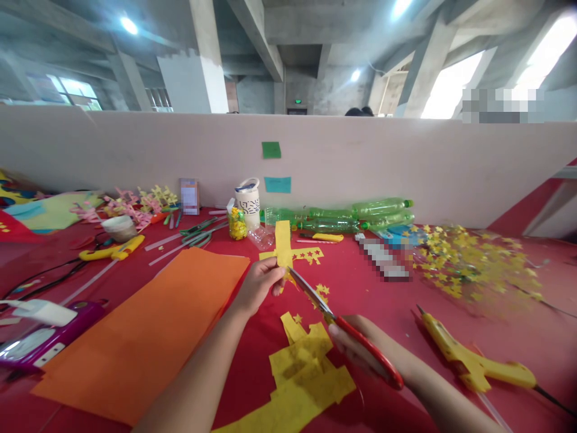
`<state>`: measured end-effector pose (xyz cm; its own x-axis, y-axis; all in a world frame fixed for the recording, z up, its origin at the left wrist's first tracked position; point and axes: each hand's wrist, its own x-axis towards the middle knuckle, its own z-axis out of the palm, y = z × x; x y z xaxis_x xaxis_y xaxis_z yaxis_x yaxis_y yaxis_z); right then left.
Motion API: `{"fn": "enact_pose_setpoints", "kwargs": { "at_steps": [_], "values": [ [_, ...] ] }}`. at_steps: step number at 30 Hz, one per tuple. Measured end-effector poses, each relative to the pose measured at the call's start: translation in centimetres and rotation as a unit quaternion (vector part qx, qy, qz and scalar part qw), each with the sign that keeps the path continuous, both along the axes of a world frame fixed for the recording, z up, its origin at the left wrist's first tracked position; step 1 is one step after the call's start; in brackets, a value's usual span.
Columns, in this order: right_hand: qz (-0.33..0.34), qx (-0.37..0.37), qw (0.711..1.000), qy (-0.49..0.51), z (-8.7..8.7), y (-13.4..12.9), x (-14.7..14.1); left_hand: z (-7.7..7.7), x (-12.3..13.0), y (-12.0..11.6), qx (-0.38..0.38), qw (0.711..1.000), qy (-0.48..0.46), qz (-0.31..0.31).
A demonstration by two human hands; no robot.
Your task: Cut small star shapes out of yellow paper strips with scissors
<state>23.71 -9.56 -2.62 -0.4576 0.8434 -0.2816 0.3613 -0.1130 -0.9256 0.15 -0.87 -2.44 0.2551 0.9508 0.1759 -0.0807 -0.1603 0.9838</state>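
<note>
My left hand (264,281) pinches a yellow strip (283,240) near its lower end, and the strip stands up from the fingers. In my right hand (354,337) are red-handled scissors (367,349), whose blades point up and left and reach the strip's lower part beside my left fingertips. Behind the strip lies a yellow sheet with star-shaped holes (311,255). Small yellow stars (322,290) rest on the red table (383,313) just past the blades. Nearer to me, yellow sheets and scraps (306,376) overlap in a pile.
Orange sheets (148,331) cover the left. A yellow glue gun (478,361) lies at right, another (115,248) at left near a purple power strip (54,343). Green bottles (338,219), a yellow cutter (328,238) and a white cup (247,203) stand or lie toward the partition (338,156).
</note>
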Motion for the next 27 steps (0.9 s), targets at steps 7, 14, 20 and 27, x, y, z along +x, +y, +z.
{"fn": "enact_pose_setpoints", "kwargs": {
  "at_steps": [7, 14, 20, 27],
  "values": [
    [-0.027, -0.008, 0.999, 0.015, -0.6, 0.0, -0.4, -0.1, 0.4, -0.2, 0.003, 1.0, -0.02, 0.016],
    [-0.03, 0.019, 0.999, 0.005, 0.5, -0.4, -0.9, -0.2, 1.2, -0.8, 0.0, 0.999, -0.027, 0.017],
    [-0.029, 0.02, 0.999, -0.003, 0.4, -0.4, -1.0, -0.7, 1.6, -0.8, -0.017, 0.994, -0.082, 0.068],
    [-0.06, -0.019, 0.998, 0.002, 0.2, -0.5, -1.5, -0.8, 1.9, -0.9, -0.015, 0.994, -0.08, 0.072]
  ]
}}
